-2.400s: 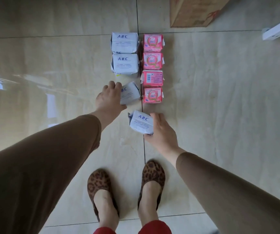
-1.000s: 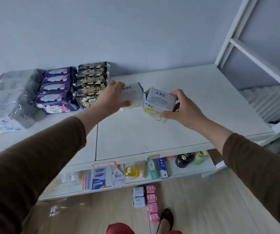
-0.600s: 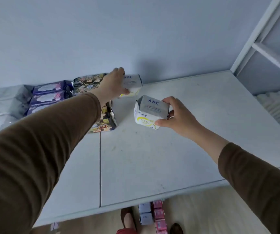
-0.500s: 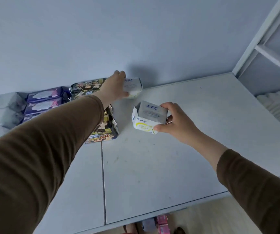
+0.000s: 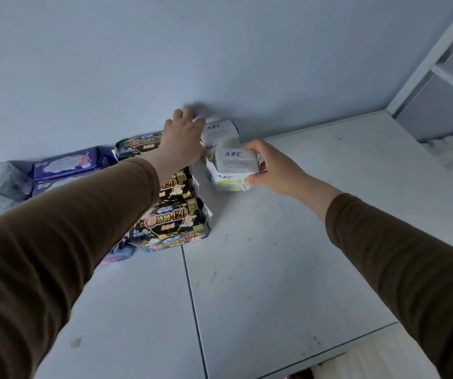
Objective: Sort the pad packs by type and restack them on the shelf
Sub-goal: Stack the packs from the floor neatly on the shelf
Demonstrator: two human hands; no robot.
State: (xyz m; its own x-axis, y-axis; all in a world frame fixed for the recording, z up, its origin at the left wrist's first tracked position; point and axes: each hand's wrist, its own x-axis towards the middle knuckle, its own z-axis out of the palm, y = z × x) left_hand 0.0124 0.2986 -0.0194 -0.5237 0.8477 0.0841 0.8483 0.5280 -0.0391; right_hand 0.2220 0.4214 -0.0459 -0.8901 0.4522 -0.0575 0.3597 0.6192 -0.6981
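Now, left hand (image 5: 183,138): reaches to the back of the shelf (image 5: 288,255), fingers curved over the left side of the rear ABC pack (image 5: 221,131); whether they clasp it or only rest on it I cannot tell
Rear ABC pack: white, against the wall (image 5: 219,50), just right of my left hand, touching it
Right hand (image 5: 274,168): thumb and fingers pinch the front ABC pack (image 5: 233,169) from its right side
Front ABC pack: white with a yellow mark low on its face, sitting on the shelf just in front of the rear one, to the left of my right palm
Black packs (image 5: 173,220): stacked left of both ABC packs, partly under my left sleeve
Purple packs (image 5: 66,164): further left along the wall
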